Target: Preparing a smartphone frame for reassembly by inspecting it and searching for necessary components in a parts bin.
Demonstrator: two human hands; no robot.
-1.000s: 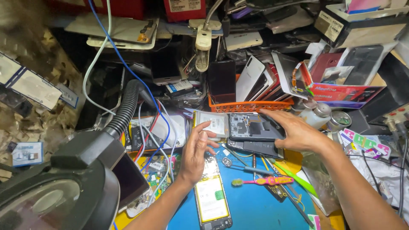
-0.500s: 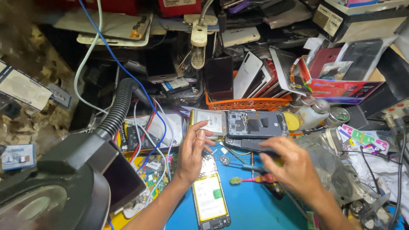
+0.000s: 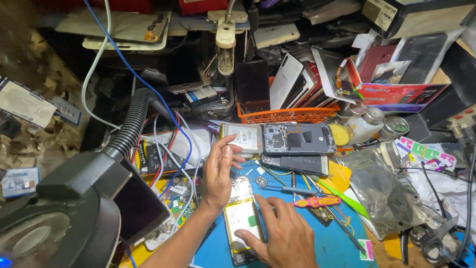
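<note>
Two hands are seen from the head camera over a blue mat [image 3: 307, 233] crowded on every side. An opened phone [image 3: 241, 218], its yellow-white battery exposed, is laid lengthwise on the mat near the bottom edge of the picture. The right hand [image 3: 285, 233] is laid flat beside and partly over the phone's right edge, fingers spread loosely and closed on nothing, with a fingertip touching the battery face. The left hand [image 3: 221, 171] is raised just above the phone's upper end, palm turned inward, fingers wide and slightly curled, holding nothing; whether its heel touches the phone cannot be told.

Little bare mat is left. To the right of the right hand a pink screwdriver [image 3: 317, 202] is lying crosswise, with green tweezers [image 3: 342, 196] and other slim tools close behind it. Past the left hand's fingertips a white battery [image 3: 243, 138] and a second phone [image 3: 297, 139], back removed, are set side by side, touching or nearly so, with a dark panel [image 3: 297, 164] just below them. An orange basket [image 3: 287, 115] of upright phones is standing behind these. At the left, a black lamp [image 3: 64, 213] on a ribbed hose [image 3: 131, 124] fills the near corner, and loose wires [image 3: 168, 149] are draped between it and the left hand. A plastic bag [image 3: 382, 191] is crumpled at the mat's right edge.
</note>
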